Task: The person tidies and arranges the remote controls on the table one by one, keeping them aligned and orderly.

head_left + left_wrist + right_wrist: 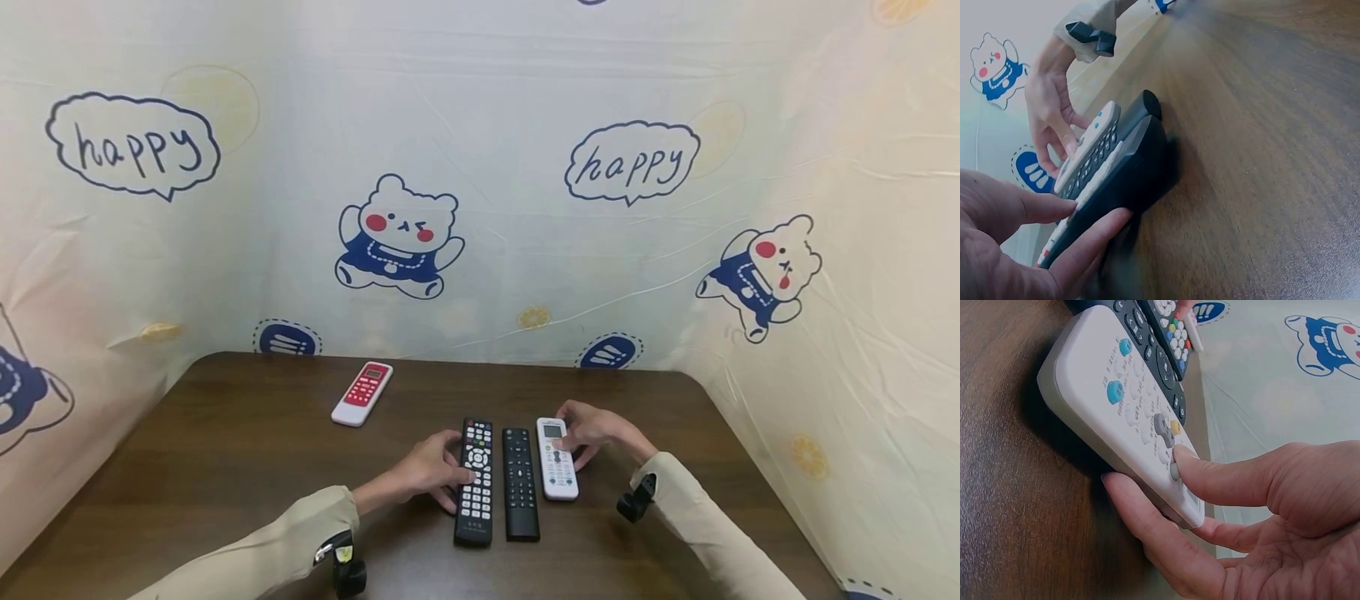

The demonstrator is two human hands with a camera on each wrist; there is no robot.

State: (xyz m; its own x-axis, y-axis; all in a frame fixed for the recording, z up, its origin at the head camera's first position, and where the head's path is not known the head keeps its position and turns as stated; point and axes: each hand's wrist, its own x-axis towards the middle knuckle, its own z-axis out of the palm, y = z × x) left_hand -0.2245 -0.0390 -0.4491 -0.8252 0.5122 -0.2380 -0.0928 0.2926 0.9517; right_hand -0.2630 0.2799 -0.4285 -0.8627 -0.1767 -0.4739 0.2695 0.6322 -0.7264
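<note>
My left hand point(429, 472) grips a black remote control with white buttons point(475, 492) by its left edge, thumb on top and fingers along the side. In the left wrist view that black remote point(1129, 181) looks tilted, its near side off the table. A slimmer all-black remote point(521, 483) lies between my hands, untouched by either. With my right hand point(597, 429) I hold a white remote with a small screen point(558, 475) by its right edge. The right wrist view shows the thumb on the face of the white remote point(1104, 394) and fingers at its side.
A white remote with a red face point(362, 395) lies farther back on the left of the brown wooden table point(255, 450). A patterned curtain point(495, 250) stands along the table's back and sides. Dark camera straps sit on both wrists.
</note>
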